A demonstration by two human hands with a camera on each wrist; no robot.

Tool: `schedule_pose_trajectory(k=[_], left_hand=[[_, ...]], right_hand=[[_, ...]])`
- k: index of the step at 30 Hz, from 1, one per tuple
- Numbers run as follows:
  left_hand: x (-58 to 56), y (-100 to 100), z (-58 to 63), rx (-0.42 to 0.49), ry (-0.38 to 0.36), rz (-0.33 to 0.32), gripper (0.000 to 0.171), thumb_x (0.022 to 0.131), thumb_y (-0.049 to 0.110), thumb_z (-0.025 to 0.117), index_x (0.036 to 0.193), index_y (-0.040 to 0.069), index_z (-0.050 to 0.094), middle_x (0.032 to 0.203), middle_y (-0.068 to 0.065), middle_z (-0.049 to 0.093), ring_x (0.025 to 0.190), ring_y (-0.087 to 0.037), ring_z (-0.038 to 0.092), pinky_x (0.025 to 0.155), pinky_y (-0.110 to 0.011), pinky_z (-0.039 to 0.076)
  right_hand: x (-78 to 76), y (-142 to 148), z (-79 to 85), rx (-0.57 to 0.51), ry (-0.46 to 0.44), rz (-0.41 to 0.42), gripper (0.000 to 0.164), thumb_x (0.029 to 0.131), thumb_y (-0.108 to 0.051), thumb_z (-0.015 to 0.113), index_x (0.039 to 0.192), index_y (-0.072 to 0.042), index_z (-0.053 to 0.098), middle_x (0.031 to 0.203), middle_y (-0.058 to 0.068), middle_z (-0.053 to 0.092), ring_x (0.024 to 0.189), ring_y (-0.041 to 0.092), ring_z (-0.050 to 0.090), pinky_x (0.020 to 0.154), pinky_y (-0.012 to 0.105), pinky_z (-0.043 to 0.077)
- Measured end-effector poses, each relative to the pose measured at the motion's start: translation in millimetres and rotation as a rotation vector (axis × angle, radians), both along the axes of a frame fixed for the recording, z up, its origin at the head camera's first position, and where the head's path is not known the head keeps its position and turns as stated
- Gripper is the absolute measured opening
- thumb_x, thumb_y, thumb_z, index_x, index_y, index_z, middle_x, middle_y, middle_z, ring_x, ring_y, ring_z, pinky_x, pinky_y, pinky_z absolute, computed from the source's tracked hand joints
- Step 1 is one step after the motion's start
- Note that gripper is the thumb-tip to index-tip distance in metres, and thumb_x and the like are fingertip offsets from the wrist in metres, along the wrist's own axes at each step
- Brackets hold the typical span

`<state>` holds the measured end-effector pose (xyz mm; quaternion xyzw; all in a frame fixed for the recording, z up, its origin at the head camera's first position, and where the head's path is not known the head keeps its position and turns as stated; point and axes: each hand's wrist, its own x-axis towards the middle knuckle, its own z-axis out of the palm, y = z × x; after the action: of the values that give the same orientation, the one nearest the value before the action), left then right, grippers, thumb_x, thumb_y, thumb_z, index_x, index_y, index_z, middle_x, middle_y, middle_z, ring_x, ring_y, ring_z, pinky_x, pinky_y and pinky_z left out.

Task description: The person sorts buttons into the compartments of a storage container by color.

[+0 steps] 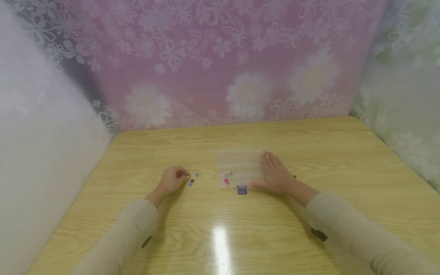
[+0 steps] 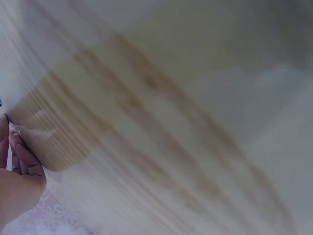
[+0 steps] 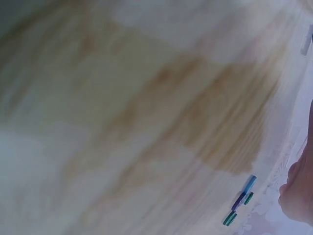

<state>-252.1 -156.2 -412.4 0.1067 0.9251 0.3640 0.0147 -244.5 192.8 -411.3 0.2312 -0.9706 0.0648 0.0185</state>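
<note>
Thumb and forefinger of my left hand [image 1: 173,180] pinch a small dark disc, mostly hidden by the fingertips; its dark edge shows at the left edge of the left wrist view. Right beside these fingertips lie a dark disc [image 1: 192,181] and two blue discs, one nearer [image 1: 190,185] and one farther [image 1: 197,175]. My right hand [image 1: 276,176] rests with straight fingers along the right side of a clear plastic box [image 1: 240,157], its thumb toward the front edge. Inside the box's front left part are pink-red discs [image 1: 226,180] and a few darker ones.
A small dark blue piece [image 1: 242,190] with white marks sits at the box's front edge. Beyond my right wrist, a green bit [image 1: 294,177] peeks out; the right wrist view shows blue, purple and green discs [image 3: 239,199] there. Floral cloth [image 1: 240,57] hangs behind the wooden table [image 1: 192,229].
</note>
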Motion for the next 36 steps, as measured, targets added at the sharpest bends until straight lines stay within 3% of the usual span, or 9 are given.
schedule_pose_trajectory(k=[12,19,26,36], left_hand=[[1.7,1.6,2.9,-0.011,-0.022,0.014,0.009,0.087,0.007,0.062,0.09,-0.002,0.064,0.085,-0.012,0.063,0.077,-0.017,0.055,0.069,-0.026,0.047],[1.6,1.7,4.9,-0.036,-0.043,0.021,0.011,0.088,0.01,0.061,0.088,-0.002,0.063,0.089,-0.013,0.063,0.083,-0.021,0.055,0.076,-0.032,0.049],[0.4,0.4,4.8,-0.032,-0.047,0.004,0.014,0.091,0.009,0.057,0.087,-0.002,0.065,0.099,-0.017,0.067,0.099,-0.031,0.06,0.09,-0.043,0.049],[1.2,-1.0,6.9,-0.015,-0.059,-0.006,0.015,0.091,0.008,0.056,0.087,-0.003,0.066,0.097,-0.018,0.068,0.099,-0.033,0.061,0.09,-0.043,0.049]], right_hand=[[-0.3,2.5,-4.2,0.009,-0.021,-0.018,0.109,0.08,-0.066,0.053,0.14,0.016,0.016,0.147,0.035,0.016,0.139,0.046,0.015,0.114,0.053,0.015],[0.1,2.0,-3.8,0.001,-0.036,-0.02,0.108,0.08,-0.065,0.053,0.141,0.015,0.014,0.148,0.035,0.014,0.139,0.045,0.013,0.114,0.053,0.015],[1.6,1.3,-1.6,-0.003,-0.025,-0.011,0.106,0.081,-0.062,0.055,0.14,0.016,0.015,0.148,0.035,0.016,0.139,0.046,0.015,0.114,0.053,0.016],[1.8,1.9,-0.9,-0.017,-0.055,-0.004,0.106,0.082,-0.062,0.054,0.141,0.016,0.014,0.148,0.035,0.014,0.139,0.046,0.013,0.114,0.053,0.015]])
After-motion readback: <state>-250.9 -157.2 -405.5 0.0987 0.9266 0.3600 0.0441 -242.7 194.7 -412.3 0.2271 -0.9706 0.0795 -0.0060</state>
